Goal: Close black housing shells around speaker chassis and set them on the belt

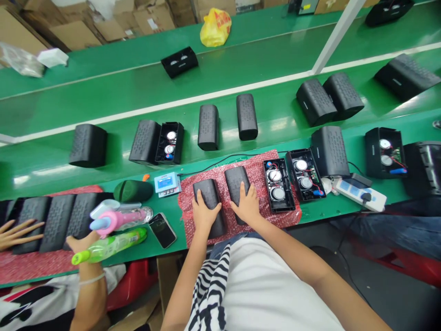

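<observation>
Two black speaker housings lie on red bubble wrap (191, 184) in front of me. My left hand (204, 212) is spread over the left housing (216, 225), thumb on its right edge. Over the right housing (234, 177) rests my right hand (246, 204), fingers apart on its surface. Just right of them, two opened housings, the nearer one (268, 197) on the wrap and the other (294, 158) beside it, show round silver drivers and red wires.
A blue tester (167, 184), a phone (163, 230), a pink bottle (119, 219) and a green bottle (113, 244) are at left, beside a co-worker's hands. A power strip (375, 200) lies right. More speakers stand on the green conveyor (138, 99).
</observation>
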Available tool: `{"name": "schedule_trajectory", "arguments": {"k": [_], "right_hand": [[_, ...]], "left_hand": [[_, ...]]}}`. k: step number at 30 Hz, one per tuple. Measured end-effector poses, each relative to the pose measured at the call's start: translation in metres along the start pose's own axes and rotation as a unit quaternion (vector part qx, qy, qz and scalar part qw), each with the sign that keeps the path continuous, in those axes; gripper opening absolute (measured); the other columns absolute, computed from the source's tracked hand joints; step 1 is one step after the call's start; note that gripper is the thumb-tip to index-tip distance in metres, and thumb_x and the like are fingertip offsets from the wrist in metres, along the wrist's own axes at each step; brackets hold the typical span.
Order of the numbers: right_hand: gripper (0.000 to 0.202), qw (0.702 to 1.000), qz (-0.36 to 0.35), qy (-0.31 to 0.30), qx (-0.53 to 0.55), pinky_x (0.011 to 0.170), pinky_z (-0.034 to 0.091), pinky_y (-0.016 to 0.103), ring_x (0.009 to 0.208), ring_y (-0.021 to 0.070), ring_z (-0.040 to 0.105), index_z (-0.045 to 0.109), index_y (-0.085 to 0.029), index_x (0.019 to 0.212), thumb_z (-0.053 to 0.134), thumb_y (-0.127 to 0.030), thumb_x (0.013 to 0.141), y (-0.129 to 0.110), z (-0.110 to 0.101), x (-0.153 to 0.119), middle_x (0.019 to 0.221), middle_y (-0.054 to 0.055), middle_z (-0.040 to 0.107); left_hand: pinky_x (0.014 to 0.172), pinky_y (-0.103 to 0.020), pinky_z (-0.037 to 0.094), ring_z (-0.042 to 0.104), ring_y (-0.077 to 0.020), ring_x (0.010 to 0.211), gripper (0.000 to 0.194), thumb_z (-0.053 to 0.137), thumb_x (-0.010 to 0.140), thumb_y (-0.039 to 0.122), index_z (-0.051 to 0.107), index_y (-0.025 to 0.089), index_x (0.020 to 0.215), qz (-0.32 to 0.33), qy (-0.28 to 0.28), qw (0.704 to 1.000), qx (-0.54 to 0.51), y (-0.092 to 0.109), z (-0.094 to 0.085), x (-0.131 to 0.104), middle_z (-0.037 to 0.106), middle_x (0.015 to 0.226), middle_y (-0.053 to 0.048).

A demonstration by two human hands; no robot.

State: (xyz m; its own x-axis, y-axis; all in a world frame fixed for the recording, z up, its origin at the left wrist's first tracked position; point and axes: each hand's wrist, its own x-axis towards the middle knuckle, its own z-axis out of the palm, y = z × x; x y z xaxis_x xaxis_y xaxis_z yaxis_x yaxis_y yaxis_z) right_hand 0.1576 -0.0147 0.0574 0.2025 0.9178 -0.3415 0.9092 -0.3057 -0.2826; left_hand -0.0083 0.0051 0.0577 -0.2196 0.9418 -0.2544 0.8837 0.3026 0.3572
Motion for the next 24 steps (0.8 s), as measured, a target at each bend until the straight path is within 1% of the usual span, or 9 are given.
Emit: {"name": "schedule_trajectory", "arguments": {"k": [4,11,16,20,24], "right_hand": [[0.090,1.000,-0.002,-0.001,-0.003,0.095,0.034,0.051,0.127,0.0409,0.031,0.006,-0.015,0.146,0.051,-0.057,0.080,0.0035,0.0000,-0.0010,0.144,0.028,0.021],[0.089,1.000,0.001,0.000,-0.003,0.091,0.036,0.050,0.123,0.0408,0.035,0.007,-0.015,0.146,0.051,-0.056,0.080,0.0021,0.0016,-0.0007,0.143,0.029,0.021],[0.089,1.000,0.003,0.001,0.001,0.091,0.037,0.048,0.119,0.0391,0.039,0.007,-0.016,0.146,0.051,-0.057,0.080,0.0028,0.0016,0.0003,0.143,0.029,0.021],[0.090,1.000,-0.002,0.009,0.007,0.089,0.039,0.045,0.118,0.0375,0.041,0.006,-0.016,0.146,0.050,-0.057,0.080,0.0058,0.0002,-0.0004,0.142,0.028,0.024],[0.090,1.000,-0.007,0.007,0.012,0.090,0.038,0.044,0.119,0.0368,0.041,0.007,-0.016,0.146,0.050,-0.058,0.080,0.0079,-0.0010,-0.0005,0.142,0.028,0.024]], "left_hand": [[0.098,-0.047,0.040,0.041,-0.0356,0.127,0.100,0.065,0.068,0.055,0.012,0.021,0.146,-0.003,0.001,1.000,0.014,0.0019,-0.0001,-0.0021,0.032,0.140,-0.021],[0.097,-0.047,0.040,0.043,-0.0361,0.124,0.100,0.065,0.067,0.056,0.013,0.021,0.146,0.003,0.005,1.000,0.016,0.0030,0.0017,-0.0023,0.033,0.139,-0.022],[0.100,-0.046,0.038,0.040,-0.0347,0.128,0.102,0.064,0.067,0.058,0.011,0.022,0.146,-0.001,0.019,1.000,0.010,0.0035,0.0026,-0.0016,0.031,0.141,-0.020],[0.098,-0.046,0.040,0.042,-0.0368,0.125,0.101,0.065,0.067,0.056,0.012,0.022,0.146,-0.005,-0.001,1.000,0.021,0.0065,0.0022,-0.0015,0.031,0.142,-0.022],[0.099,-0.046,0.039,0.042,-0.0363,0.126,0.101,0.064,0.068,0.055,0.011,0.021,0.146,-0.005,-0.003,1.000,0.020,0.0052,0.0008,-0.0014,0.031,0.142,-0.022]]}}
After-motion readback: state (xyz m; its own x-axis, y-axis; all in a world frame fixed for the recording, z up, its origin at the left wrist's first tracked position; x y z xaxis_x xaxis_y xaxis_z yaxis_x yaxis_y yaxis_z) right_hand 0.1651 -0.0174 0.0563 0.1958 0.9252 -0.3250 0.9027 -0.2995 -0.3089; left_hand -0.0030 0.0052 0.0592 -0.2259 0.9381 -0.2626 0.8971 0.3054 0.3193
